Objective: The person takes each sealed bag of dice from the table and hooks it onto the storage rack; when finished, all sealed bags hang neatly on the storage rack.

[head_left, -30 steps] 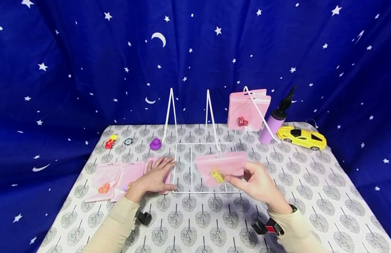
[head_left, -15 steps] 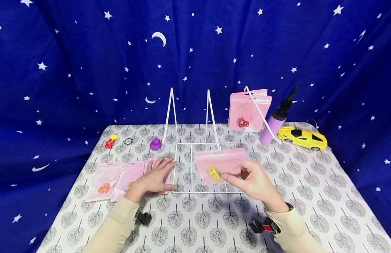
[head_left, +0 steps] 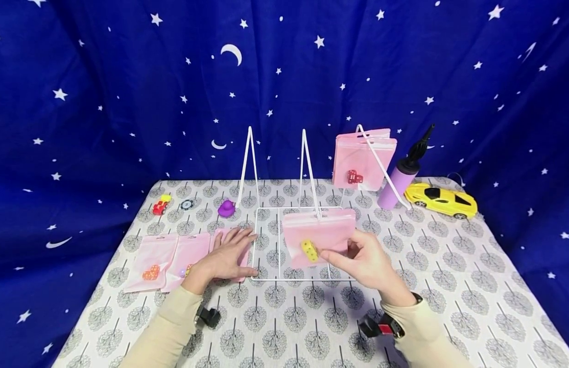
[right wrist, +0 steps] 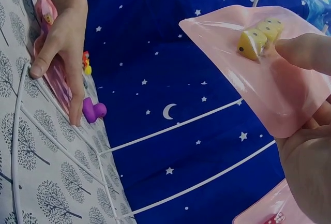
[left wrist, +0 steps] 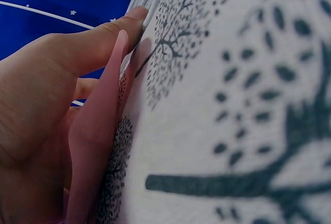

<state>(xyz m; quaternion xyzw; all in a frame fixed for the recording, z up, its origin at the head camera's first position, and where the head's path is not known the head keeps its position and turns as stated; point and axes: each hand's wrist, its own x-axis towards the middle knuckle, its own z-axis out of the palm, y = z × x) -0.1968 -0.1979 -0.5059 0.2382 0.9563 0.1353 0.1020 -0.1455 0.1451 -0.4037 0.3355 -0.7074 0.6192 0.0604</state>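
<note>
My right hand (head_left: 369,260) pinches a pink zip bag (head_left: 332,232) by its right side, thumb in front. Yellow dice (right wrist: 258,40) show through the bag's clear front. The bag's top edge overlaps the front tip of the middle arm (head_left: 311,176) of a white wire rack (head_left: 289,280). My left hand (head_left: 224,258) lies with spread fingers over another pink bag (head_left: 217,240), thumb and fingertips right at the rack's left base wire. Part of that bag is hidden under the palm. From the rack's right arm hang pink bags (head_left: 367,158), the front one with red dice (head_left: 355,177).
Left of my left hand lie two pink bags, one with orange dice (head_left: 151,272). Behind them are a small red-and-yellow toy (head_left: 162,205), a small dark ring (head_left: 187,205) and a purple toy (head_left: 227,208). A purple hand pump (head_left: 396,186) and yellow toy car (head_left: 443,199) stand right.
My right hand has raised the bag slightly and shifted it a little left, turning its face more toward the head camera at the middle arm's tip. My left hand has stayed put.
</note>
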